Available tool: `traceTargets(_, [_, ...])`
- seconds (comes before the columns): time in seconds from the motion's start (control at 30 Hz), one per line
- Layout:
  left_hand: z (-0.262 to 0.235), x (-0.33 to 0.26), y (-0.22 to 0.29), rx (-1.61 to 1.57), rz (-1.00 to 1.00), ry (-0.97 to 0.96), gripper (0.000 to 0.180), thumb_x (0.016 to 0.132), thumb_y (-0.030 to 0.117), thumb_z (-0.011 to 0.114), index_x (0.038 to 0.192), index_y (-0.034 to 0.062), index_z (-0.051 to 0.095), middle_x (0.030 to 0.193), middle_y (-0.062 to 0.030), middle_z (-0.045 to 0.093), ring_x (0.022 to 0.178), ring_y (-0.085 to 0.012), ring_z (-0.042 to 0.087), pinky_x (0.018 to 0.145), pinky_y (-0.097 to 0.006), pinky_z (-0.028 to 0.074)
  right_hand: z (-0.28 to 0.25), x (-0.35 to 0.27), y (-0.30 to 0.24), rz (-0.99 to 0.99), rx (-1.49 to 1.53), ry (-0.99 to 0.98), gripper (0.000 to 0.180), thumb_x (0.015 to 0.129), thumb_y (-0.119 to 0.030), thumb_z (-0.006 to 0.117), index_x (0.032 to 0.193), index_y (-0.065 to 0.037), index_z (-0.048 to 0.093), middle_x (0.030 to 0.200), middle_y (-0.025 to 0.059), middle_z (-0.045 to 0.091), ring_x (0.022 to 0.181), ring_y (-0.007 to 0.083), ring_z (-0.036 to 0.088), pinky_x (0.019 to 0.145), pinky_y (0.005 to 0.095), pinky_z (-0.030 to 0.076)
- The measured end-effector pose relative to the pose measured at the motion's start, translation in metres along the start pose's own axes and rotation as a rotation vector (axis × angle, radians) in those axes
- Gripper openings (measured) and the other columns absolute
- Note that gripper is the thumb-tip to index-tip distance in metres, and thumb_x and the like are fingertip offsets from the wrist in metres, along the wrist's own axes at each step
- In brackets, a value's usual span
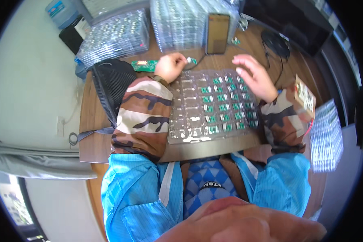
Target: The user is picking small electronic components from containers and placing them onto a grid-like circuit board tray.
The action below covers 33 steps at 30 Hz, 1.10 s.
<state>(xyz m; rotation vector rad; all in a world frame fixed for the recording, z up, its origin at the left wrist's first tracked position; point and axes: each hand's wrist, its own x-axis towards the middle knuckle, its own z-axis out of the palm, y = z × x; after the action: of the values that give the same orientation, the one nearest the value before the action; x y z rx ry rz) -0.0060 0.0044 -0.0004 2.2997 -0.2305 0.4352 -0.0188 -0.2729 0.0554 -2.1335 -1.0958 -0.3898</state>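
A black mesh bag point(111, 86) slumps at the wooden table's point(93, 133) left edge. Beside it, the left hand point(171, 66) is closed around a small green circuit board point(189, 61), just past the far rim of the clear, ribbed plastic tray point(189, 121). The tray's right pockets hold green boards; its left pockets are bare. The right hand point(254, 76) hovers over them, fingers spread, holding nothing.

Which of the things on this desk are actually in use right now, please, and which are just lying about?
In use:
- clear tray of small green boards
- small part in left hand
- right hand above the tray

Lying about:
- phone
- stacked trays
- black mesh bag
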Motion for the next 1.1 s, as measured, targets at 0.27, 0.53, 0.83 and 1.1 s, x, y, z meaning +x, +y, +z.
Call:
traceTargets(0.27, [0.000, -0.001, -0.001, -0.058, 0.029, -0.022, 0.016, 0.074, 0.019, 0.061, 0.080, 0.0042, 0.061, 0.063, -0.0089, 0.058, 0.056, -0.0172, 0.056, 0.054, -0.028, 0.043, 0.036, -0.037, 0.058, 0.450, 0.462, 0.225, 0.024, 0.090, -0.018, 0.042, 0.105, -0.001, 0.050, 0.101, 0.0059, 0.051, 0.098, 0.0110, 0.046, 0.086, 0.0228, 0.034])
traceTargets(0.53, [0.001, 0.002, -0.005, -0.023, -0.003, -0.022, 0.016, 0.075, 0.019, 0.061, 0.081, 0.0044, 0.061, 0.067, -0.0086, 0.060, 0.060, -0.0173, 0.058, 0.056, -0.029, 0.044, 0.036, -0.035, 0.060, 0.431, 0.361, 0.225, 0.024, 0.090, -0.019, 0.041, 0.101, -0.001, 0.052, 0.098, 0.0077, 0.054, 0.094, 0.0141, 0.049, 0.083, 0.0239, 0.036])
traceTargets(0.83, [0.004, 0.005, -0.005, -0.021, 0.018, -0.015, 0.016, 0.075, 0.019, 0.060, 0.080, 0.0034, 0.061, 0.065, -0.0080, 0.060, 0.057, -0.0147, 0.057, 0.055, -0.027, 0.044, 0.032, -0.035, 0.058, 0.340, 0.254, 0.229, 0.024, 0.090, -0.019, 0.040, 0.096, -0.001, 0.055, 0.097, 0.0086, 0.055, 0.094, 0.0170, 0.051, 0.083, 0.0251, 0.037])
traceTargets(1.1, [0.002, 0.001, -0.005, -0.012, 0.034, -0.016, 0.016, 0.075, 0.019, 0.060, 0.081, 0.0047, 0.061, 0.064, -0.0072, 0.059, 0.057, -0.0143, 0.055, 0.054, -0.027, 0.043, 0.036, -0.036, 0.056, 0.342, 0.284, 0.235, 0.025, 0.090, -0.020, 0.041, 0.093, -0.001, 0.055, 0.096, 0.0079, 0.055, 0.092, 0.0169, 0.052, 0.082, 0.0255, 0.038])
